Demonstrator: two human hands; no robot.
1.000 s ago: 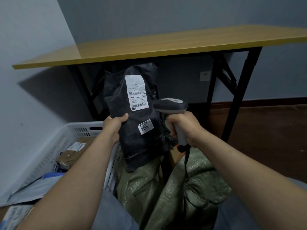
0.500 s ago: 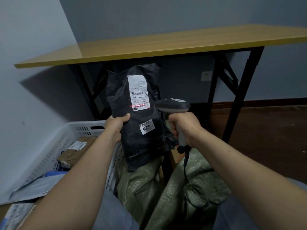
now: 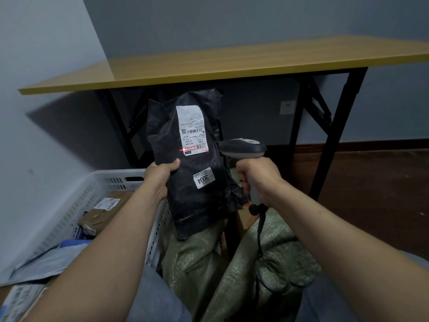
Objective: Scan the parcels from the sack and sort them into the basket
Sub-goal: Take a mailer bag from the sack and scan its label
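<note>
My left hand (image 3: 160, 176) grips the left edge of a black plastic parcel (image 3: 197, 196), held upright above the green woven sack (image 3: 234, 270). The parcel carries a white shipping label (image 3: 191, 130) and a small tag reading 3004. A red scan line lies across the label's lower barcode. My right hand (image 3: 260, 180) grips the handle of a grey barcode scanner (image 3: 242, 148), whose head points left at the label from close by. The white plastic basket (image 3: 102, 182) stands at the left and holds several parcels.
A wooden folding table (image 3: 232, 63) with black legs stands just behind the parcel. Inside the basket lie a brown cardboard box (image 3: 104, 211) and a blue-grey mailer (image 3: 46, 263). The scanner cable hangs over the sack. Dark floor stretches to the right.
A red scan line has appeared on the label's lower barcode. The parcel and scanner have shifted only slightly.
</note>
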